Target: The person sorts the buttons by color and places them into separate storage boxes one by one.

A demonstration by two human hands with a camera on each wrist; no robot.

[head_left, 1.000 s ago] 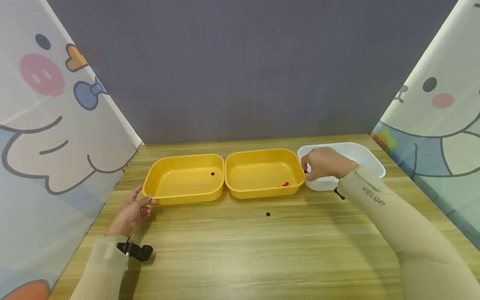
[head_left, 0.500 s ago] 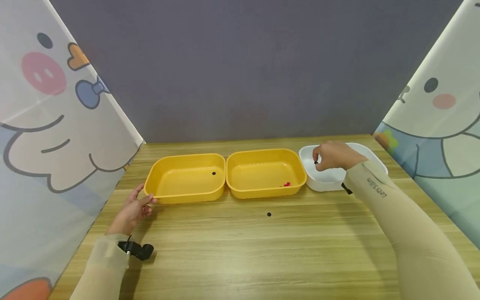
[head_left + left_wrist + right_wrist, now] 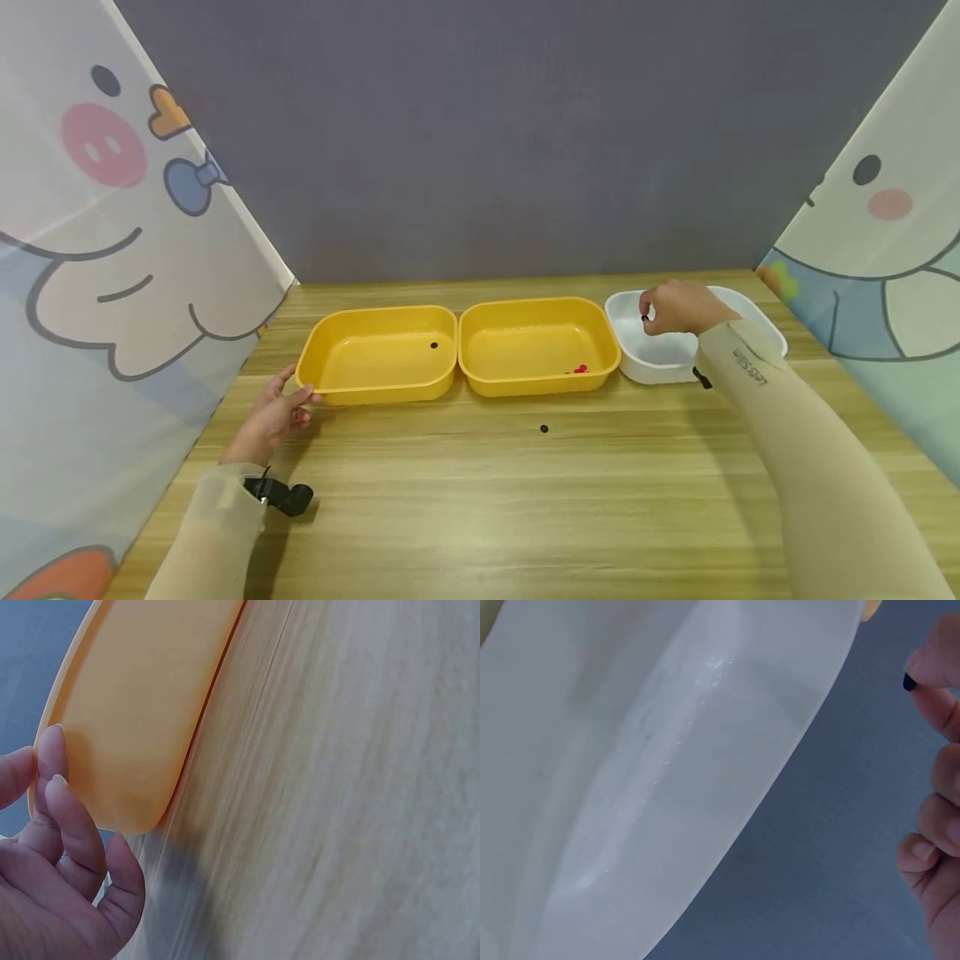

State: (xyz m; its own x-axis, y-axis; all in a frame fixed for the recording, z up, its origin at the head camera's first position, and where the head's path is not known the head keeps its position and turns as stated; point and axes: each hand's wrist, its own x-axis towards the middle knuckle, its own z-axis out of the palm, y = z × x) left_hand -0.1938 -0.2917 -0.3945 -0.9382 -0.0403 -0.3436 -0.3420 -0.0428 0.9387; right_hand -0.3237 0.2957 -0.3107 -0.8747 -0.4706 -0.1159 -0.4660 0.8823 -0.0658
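My left hand (image 3: 272, 421) grips the near left corner of the left yellow tray (image 3: 367, 362), thumb at the rim and fingertips against the outer wall (image 3: 142, 712) in the left wrist view. Over the white tray (image 3: 652, 372) on the right, my right hand (image 3: 681, 307) pinches a small black round piece (image 3: 909, 682) between thumb and index finger, the other fingers curled in. Another black piece (image 3: 433, 345) lies inside the left yellow tray. A third black piece (image 3: 544, 428) is on the wooden table in front of the middle yellow tray (image 3: 517, 358).
Several small pink pieces (image 3: 581, 368) lie at the near right of the middle tray. The three trays stand side by side in a row. Behind the table (image 3: 465, 517) rises a grey wall (image 3: 480, 142), with cartoon-printed cloth (image 3: 97, 275) at both sides.
My right hand has moved right and slightly back, from the white tray's left rim to above its inside, still pinching the black piece. My left hand keeps its grip on the yellow tray.
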